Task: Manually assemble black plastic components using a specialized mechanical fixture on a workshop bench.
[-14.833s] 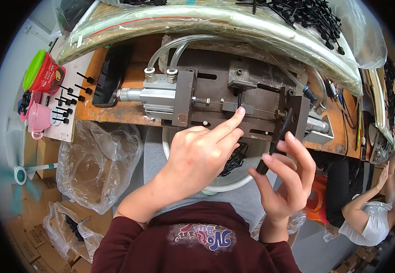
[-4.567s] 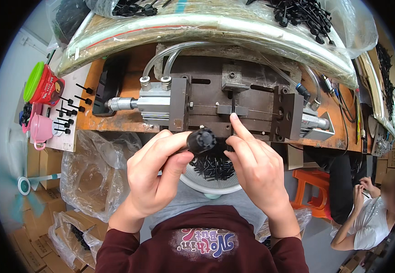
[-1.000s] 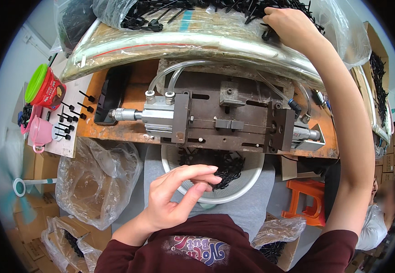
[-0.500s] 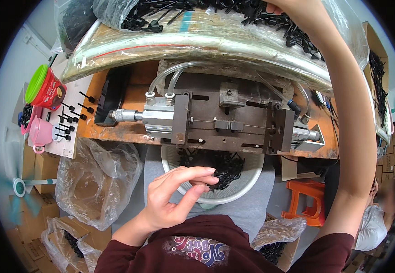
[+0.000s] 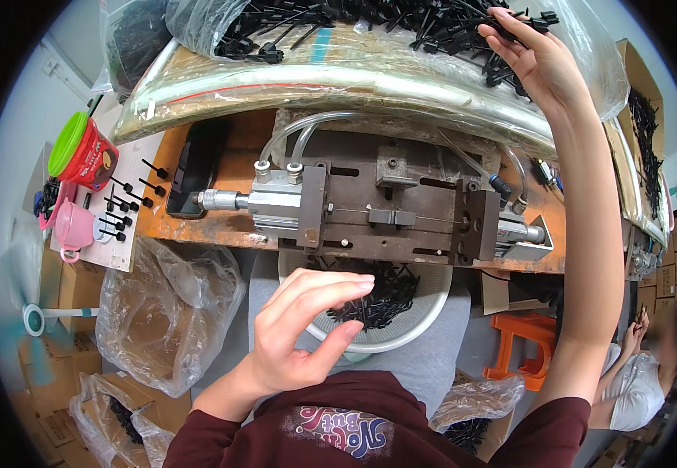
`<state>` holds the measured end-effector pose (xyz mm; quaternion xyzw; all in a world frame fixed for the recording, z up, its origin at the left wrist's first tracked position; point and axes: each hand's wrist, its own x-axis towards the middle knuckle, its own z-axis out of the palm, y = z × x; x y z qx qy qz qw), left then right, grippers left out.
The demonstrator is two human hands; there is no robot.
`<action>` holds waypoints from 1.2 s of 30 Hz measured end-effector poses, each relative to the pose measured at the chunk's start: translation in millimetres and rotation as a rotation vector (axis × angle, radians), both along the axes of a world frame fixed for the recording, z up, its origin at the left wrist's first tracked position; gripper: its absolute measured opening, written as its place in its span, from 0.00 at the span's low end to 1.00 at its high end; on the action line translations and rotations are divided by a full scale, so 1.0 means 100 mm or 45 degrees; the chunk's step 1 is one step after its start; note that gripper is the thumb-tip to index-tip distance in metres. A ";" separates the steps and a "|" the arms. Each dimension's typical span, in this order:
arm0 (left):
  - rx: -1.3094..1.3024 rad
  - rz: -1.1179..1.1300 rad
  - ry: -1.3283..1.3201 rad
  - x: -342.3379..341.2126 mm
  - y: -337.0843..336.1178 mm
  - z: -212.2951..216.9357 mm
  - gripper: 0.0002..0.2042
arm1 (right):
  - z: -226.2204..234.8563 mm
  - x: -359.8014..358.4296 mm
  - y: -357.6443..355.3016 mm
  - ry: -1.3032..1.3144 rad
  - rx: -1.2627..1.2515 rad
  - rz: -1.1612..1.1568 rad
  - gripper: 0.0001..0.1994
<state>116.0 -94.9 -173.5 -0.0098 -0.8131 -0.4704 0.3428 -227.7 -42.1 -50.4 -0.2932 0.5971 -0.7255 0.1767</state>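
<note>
Right hand (image 5: 537, 58) stretched up, fingers among black plastic parts (image 5: 432, 23); left hand (image 5: 303, 331) loosely open, empty, over white basin (image 5: 424, 316)

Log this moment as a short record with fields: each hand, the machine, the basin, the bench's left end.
left hand: empty, fingers curled, above the white basin's near rim
right hand: stretched far, fingers on the black plastic parts
press fixture: metal, on the orange bench, clear hoses attached
white basin: under the fixture, holds black pieces
bench left end: red tub with green lid, pink cup
</note>
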 end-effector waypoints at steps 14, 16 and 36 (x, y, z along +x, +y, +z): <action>1.133 -0.400 -0.115 -0.35 -0.09 0.22 0.38 | -0.65 1.44 0.70 -0.459 -0.095 0.556 0.08; 1.050 -0.445 -0.204 -0.35 -0.06 0.18 0.37 | -0.82 1.60 0.77 -0.545 -0.057 0.543 0.08; 1.434 -0.398 -0.541 -0.21 0.07 -0.01 0.17 | -1.08 1.84 1.02 -0.035 -0.167 -0.101 0.09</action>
